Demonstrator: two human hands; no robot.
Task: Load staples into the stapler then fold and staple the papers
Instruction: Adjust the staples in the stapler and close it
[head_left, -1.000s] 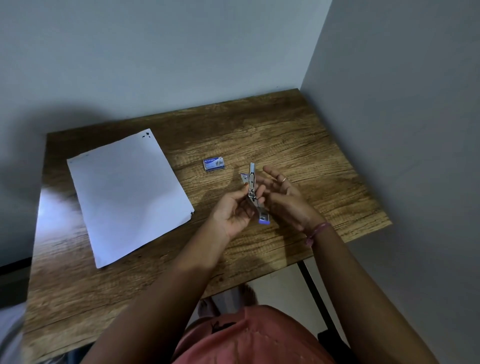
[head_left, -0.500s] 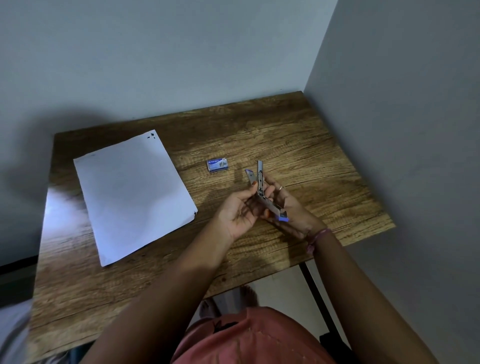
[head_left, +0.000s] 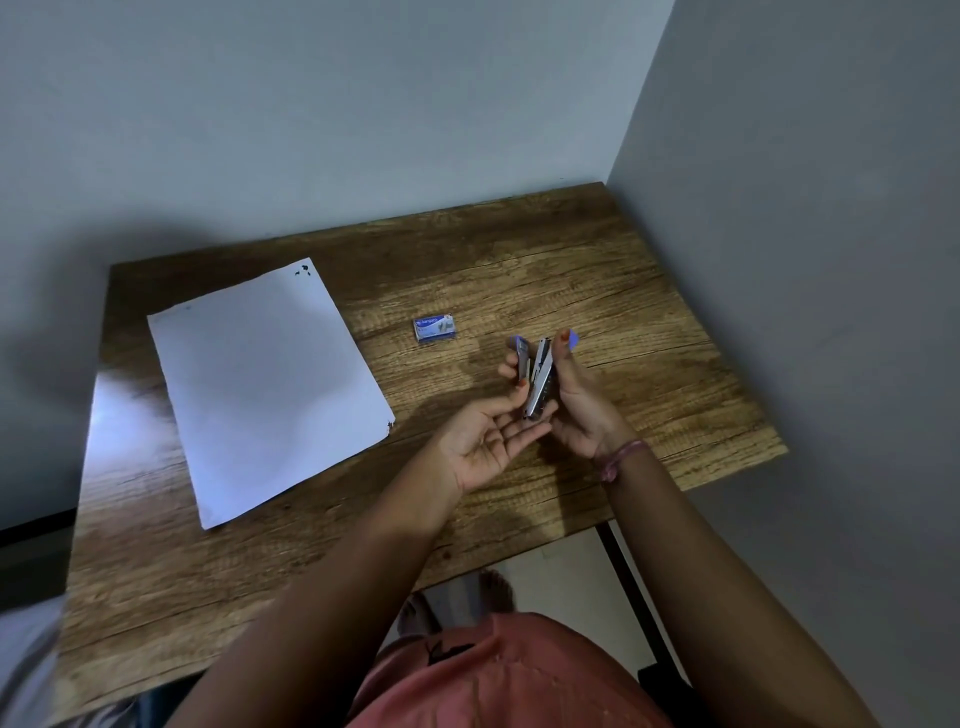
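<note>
Head view: both hands hold the stapler (head_left: 537, 382) above the table (head_left: 597, 270), hinged apart. The left hand (head_left: 485, 441) pinches one arm of it; the right hand (head_left: 579, 402) grips the other. The staple box (head_left: 435, 328) lies just beyond, the paper (head_left: 262, 384) to the left.

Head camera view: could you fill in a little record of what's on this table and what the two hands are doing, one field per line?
Setting: wooden table in a grey-walled corner
Stapler: swung open in a V, held above the table, metal with blue tips
Left hand: palm up, fingers pinching the stapler's left arm
Right hand: gripping the stapler's right arm
Staple box: small, blue, lying on the table beyond the hands, apart from them
Paper: white, flat, unfolded, left of the hands
Staples in stapler: cannot tell
</note>
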